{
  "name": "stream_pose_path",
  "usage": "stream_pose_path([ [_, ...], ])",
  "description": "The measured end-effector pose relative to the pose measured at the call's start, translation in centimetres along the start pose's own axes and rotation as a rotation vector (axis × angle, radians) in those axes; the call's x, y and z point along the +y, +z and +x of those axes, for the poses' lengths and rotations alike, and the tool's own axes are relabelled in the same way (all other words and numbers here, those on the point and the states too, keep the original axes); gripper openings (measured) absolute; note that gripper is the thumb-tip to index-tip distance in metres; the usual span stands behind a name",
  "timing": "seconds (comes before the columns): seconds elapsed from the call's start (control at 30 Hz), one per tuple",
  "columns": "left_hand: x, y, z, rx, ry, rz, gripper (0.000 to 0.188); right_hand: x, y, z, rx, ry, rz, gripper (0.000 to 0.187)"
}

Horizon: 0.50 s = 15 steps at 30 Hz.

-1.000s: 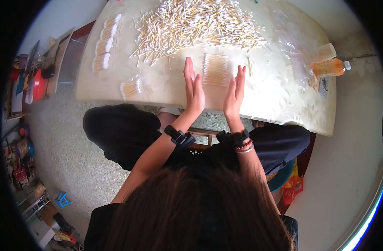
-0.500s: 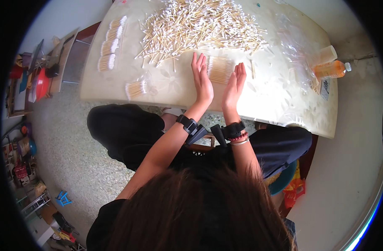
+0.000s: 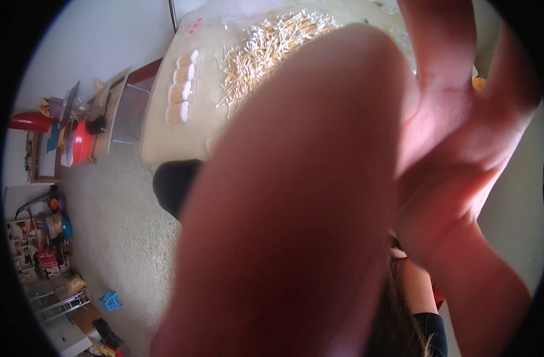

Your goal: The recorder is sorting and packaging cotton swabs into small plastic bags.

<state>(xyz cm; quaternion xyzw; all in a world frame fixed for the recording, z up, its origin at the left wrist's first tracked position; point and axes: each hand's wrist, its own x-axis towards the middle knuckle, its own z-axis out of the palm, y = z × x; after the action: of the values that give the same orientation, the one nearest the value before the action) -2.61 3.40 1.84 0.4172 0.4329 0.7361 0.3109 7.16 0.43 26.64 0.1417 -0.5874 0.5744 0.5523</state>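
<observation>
Close to the camera, a raised hand that appears to be my right hand (image 3: pixel 447 172) shows its palm, with the fingers spread and nothing seen in them. A pale band shows at the right wrist. A large blurred finger-like shape fills the middle; it may belong to my left hand (image 3: pixel 296 190), whose other fingers I cannot make out. Behind them lies a loose heap of cotton swabs (image 3: pixel 272 50), partly covered. To its left, a row of several cotton swab bundles (image 3: pixel 180 92) lies on the table. The near part of the tabletop is hidden.
The cream-coloured table (image 3: pixel 158 146) has its left edge in view. A dark-clothed knee (image 3: pixel 174 187) shows below it. Speckled floor (image 3: pixel 120 232) stretches left, with a small blue stool (image 3: pixel 110 300), a red basin (image 3: pixel 82 143) and cluttered shelves along the wall.
The hands have left the table, where they flanked a row of swabs, and at least one is now right before the camera. The view has shifted, so the table appears farther right.
</observation>
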Motion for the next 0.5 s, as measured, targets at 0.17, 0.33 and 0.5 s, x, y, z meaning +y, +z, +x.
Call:
stream_pose_path([
  [0.17, -0.3, 0.7, 4.0, -0.133, 0.040, -0.039, 0.051, -0.8, -0.6, 1.1, 0.038, -0.117, -0.132, 0.088],
  [0.33, -1.3, 3.8, 5.8, -0.223, 0.035, -0.128, 0.050, -2.8, -1.4, 2.2, 0.066, -0.159, -0.284, 0.088],
  [0.5, -1.7, 2.5, 5.6, -0.138, 0.029, -0.137, 0.050, -2.5, -0.5, 3.2, 0.038, -0.117, -0.271, 0.088],
])
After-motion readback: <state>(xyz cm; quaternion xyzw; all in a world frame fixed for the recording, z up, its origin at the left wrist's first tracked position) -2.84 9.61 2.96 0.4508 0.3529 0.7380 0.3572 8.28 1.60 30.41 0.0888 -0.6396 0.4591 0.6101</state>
